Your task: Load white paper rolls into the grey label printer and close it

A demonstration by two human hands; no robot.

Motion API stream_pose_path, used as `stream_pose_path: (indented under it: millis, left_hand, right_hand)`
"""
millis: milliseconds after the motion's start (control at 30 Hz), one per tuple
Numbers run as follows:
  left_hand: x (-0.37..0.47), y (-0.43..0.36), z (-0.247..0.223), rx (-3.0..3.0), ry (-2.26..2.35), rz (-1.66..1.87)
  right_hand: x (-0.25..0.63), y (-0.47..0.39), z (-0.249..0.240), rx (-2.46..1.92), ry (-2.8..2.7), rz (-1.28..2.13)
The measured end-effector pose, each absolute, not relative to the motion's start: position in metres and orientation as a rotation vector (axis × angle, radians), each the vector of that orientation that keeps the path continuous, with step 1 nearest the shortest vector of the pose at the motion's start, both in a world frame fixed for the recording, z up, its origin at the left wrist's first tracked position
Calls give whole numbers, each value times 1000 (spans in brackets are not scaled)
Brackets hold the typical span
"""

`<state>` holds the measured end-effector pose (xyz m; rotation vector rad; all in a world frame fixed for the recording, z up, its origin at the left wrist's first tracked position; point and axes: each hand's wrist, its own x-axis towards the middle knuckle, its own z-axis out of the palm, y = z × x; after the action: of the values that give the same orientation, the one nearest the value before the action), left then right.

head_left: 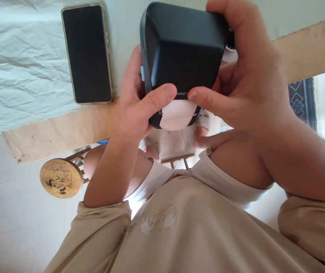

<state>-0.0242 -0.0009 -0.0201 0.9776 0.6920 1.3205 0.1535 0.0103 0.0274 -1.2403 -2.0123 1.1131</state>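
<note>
Above my lap, near the table's front edge, a black label printer [189, 57] with rounded corners is held up in both hands. Part of a pale brand name shows along its lower front. A torn-edged white patch [178, 115] covers much of the face below that name. My left hand [138, 102] grips the left side, thumb across the front and other fingers mostly hidden behind. On the right, my right hand [247, 76] is closed around the printer, with its thumb at the lower edge and a finger over the top right corner. A small light-blue tab [142, 73] sticks out on the left side.
A phone [88, 53] with a dark screen and clear case lies left of the printer on a wrinkled pale cloth [28, 68]. The table's wooden edge [57, 131] runs below it. A round wooden stool [61, 178] stands at lower left; a dark patterned rug [303, 102] shows at right.
</note>
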Motion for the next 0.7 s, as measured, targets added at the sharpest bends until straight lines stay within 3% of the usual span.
stream_pose_path:
  millis: [100, 400, 700]
  left_hand:
    - [-27, 2, -20, 1030, 499, 1270]
    - [-19, 1, -11, 777, 672, 1315]
    - [-20, 0, -7, 769, 800, 1440]
  right_hand:
    - [155, 11, 24, -1213, -2016, 1116]
    - [156, 10, 25, -1337, -2063, 902]
    - [161, 14, 14, -1181, -2096, 846]
